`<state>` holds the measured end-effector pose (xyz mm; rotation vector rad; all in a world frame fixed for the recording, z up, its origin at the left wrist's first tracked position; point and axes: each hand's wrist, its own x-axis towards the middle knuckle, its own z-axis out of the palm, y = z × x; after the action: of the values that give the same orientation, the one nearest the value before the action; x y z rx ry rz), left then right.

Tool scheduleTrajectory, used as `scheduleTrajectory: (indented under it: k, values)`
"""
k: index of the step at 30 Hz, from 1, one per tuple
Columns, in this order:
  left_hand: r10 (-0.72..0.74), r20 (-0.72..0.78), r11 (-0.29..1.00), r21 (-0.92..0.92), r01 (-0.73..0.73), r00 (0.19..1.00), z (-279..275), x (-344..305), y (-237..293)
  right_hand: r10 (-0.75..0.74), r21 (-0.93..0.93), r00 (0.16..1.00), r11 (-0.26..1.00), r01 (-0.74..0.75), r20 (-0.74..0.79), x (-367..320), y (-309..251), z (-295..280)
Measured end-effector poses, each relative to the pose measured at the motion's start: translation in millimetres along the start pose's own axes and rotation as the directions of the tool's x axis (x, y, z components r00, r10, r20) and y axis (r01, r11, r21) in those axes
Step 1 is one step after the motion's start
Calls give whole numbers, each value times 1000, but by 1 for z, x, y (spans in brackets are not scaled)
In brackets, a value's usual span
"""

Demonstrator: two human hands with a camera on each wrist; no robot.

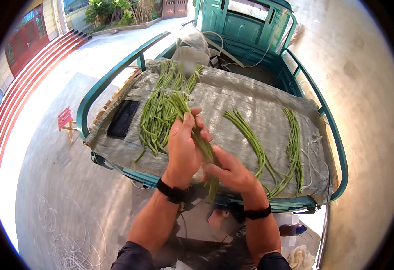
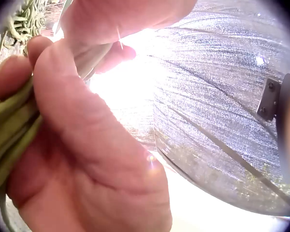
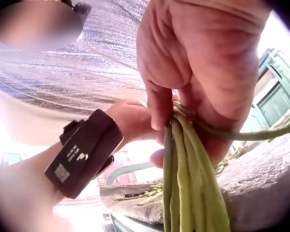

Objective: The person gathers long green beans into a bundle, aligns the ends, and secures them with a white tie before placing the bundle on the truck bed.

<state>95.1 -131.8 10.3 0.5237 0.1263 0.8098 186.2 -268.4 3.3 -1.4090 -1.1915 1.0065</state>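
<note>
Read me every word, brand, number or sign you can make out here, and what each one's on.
Nothing reads clearly enough to quote.
Wrist device: white lettering beside a QR code, too small and blurred to read surely.
Gate: red marks, too small to tell whether they are writing.

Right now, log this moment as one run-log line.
left grip: holds long green bean bundle | right grip: pinches bundle's nearer part | grey woven sheet: bears more green beans, black rectangular device
</note>
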Motion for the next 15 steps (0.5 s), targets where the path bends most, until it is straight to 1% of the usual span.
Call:
scheduleTrajectory:
  k: [3,6,9,12,15]
  values:
    - [-5,19,997,78,4,1000,3,-2,-1,36,59,999,998,-37,18,-1,-5,0]
    - [-3,-19,990,141,5,1000,6,-3,-2,53,5,999,999,-53,7,-1,-5,-1]
    - [-8,-75,973,229,25,997,15,-8,-1,40,-5,999,999,-40,17,-2,-3,-1]
    - [-22,-14,982,189,24,1000,12,-8,-2,43,119,999,992,-41,-9,-1,-1,0]
    - [-15,41,985,175,8,999,10,-8,0,49,83,999,995,-50,6,-2,5,-3]
